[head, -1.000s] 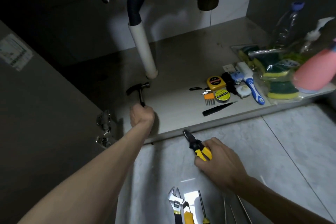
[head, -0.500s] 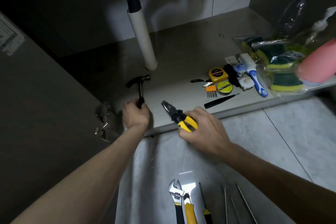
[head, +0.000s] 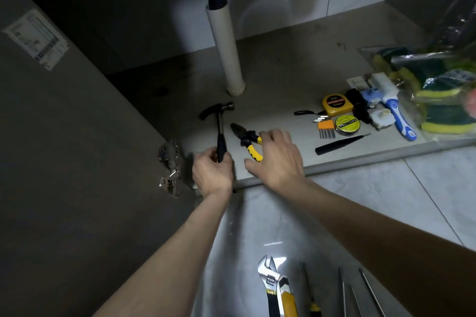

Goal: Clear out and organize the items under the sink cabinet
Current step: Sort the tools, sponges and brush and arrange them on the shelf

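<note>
Hammer (head: 221,128) gripped by left hand (head: 211,171); right hand (head: 277,157) holds pliers (head: 246,139).

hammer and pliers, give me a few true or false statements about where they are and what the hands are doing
1. The left hand grips the hammer by its handle. True.
2. The pliers lie on the floor tiles. False: they are on the cabinet shelf, under the right hand.
3. The hammer's head points toward the white pipe. True.
4. The tape measure is in the right hand. False: it lies on the shelf, apart from the hand.
</note>
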### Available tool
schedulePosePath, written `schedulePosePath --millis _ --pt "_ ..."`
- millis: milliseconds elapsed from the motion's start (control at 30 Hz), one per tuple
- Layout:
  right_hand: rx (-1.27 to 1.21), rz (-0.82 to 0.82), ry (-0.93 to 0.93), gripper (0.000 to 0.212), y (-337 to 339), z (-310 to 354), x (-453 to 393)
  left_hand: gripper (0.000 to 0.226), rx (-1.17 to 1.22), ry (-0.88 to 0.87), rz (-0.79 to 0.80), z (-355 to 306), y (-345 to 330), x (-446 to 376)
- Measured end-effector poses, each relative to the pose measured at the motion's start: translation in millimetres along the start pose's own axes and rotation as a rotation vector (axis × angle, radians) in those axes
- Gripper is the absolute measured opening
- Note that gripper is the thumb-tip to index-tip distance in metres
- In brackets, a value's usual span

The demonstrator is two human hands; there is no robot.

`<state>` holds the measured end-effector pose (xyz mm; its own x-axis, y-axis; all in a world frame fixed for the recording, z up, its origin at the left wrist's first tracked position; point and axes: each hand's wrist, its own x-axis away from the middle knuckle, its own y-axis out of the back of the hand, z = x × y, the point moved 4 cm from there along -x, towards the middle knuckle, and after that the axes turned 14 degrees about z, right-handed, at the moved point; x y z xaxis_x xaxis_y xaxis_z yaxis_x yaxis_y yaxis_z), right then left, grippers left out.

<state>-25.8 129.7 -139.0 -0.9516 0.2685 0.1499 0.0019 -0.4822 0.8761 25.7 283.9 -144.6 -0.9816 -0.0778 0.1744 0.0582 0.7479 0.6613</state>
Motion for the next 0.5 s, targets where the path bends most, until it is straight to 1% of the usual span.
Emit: schedulePosePath --millis 100,200,367,500 --pt "0.056 -0.006 0.081 0.071 -4 -11 19 0.021 -0.029 0.040 -0.043 2 6 3" --pt "0.026 0.020 0.146 0.066 -4 -18 23 0.025 -0.012 0.074 -0.060 3 12 2" --pt "-0.050 0.056 0.133 0.062 -5 -9 20 0.025 -0.006 0.106 -0.052 2 14 3" --pt "-0.054 0.054 0.119 0.064 -8 -6 18 0.025 0.103 0.199 -0.081 3 16 -2"
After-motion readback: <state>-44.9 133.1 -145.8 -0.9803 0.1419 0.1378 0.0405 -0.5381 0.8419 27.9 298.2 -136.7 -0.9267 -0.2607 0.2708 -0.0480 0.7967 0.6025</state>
